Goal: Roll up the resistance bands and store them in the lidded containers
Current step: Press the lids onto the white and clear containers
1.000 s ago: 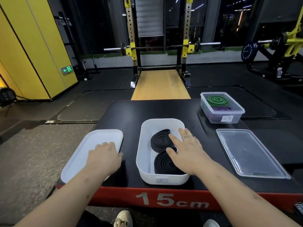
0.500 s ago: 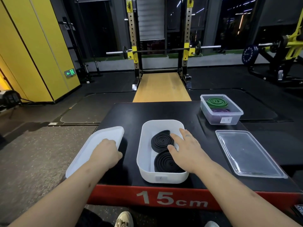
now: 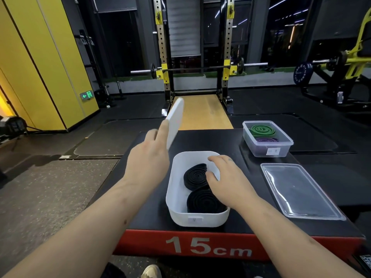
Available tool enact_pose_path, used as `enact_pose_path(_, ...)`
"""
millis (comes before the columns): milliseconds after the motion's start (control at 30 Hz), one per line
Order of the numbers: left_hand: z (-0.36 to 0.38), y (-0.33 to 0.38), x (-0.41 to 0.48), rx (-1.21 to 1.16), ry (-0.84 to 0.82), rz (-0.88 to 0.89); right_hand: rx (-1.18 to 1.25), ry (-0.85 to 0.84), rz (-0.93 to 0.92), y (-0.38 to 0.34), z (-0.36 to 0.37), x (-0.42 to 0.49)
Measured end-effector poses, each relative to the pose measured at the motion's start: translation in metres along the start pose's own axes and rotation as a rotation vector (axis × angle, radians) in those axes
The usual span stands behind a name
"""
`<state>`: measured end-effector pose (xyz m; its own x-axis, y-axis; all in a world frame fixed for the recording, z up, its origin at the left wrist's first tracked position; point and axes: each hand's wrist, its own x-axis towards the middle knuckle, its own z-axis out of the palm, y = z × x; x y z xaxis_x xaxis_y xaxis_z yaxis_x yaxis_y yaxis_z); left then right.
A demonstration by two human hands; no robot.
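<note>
Head view: nearest, the white container (image 3: pixel 197 219) sits at the front edge of the surface (image 3: pixel 152 207), with two black rolled bands (image 3: pixel 204 201) inside, one behind the other. The right hand (image 3: pixel 226 181) rests loosely bent on the far roll, gripping nothing. The left hand (image 3: pixel 148 157), nearer the lid's seat, pinches the white lid (image 3: pixel 175 121), which is tilted on edge. It sits up and left of the container, long axis running away. Closing it likely means swinging it right and flat.
</note>
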<state>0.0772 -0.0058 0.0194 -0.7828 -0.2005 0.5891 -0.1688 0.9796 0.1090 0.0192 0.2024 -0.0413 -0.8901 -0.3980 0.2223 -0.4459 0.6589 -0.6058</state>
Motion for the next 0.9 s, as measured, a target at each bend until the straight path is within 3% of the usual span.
enact_pose_path(133, -0.021, 0.027, 0.003, -0.388, 0.109, -0.116, 0.147, 0.051, 0.01, -0.001, -0.004, 0.003)
enact_pose_path(233, -0.018, 0.032, 0.005, -0.747, 0.054, -0.35, 0.332, 0.094, 0.1, -0.001, -0.01, 0.008)
enact_pose_path(367, 0.002, 0.026, -0.008, -0.908, -0.075, -0.45, 0.443, 0.143, 0.193, 0.008, -0.015, 0.009)
enact_pose_path(500, 0.024, 0.017, -0.025, -0.792, -0.239, -0.426, 0.279, 0.143, 0.282, 0.021, -0.014, 0.004)
enact_pose_path(667, 0.045, 0.006, -0.045, -0.449, -0.421, -0.341, 0.083, 0.091, 0.344, 0.032, -0.006, -0.001)
enact_pose_path(900, 0.05, 0.004, -0.056, -0.345, -0.39, -0.273, -0.005, 0.023, 0.355, 0.035, 0.004, -0.007)
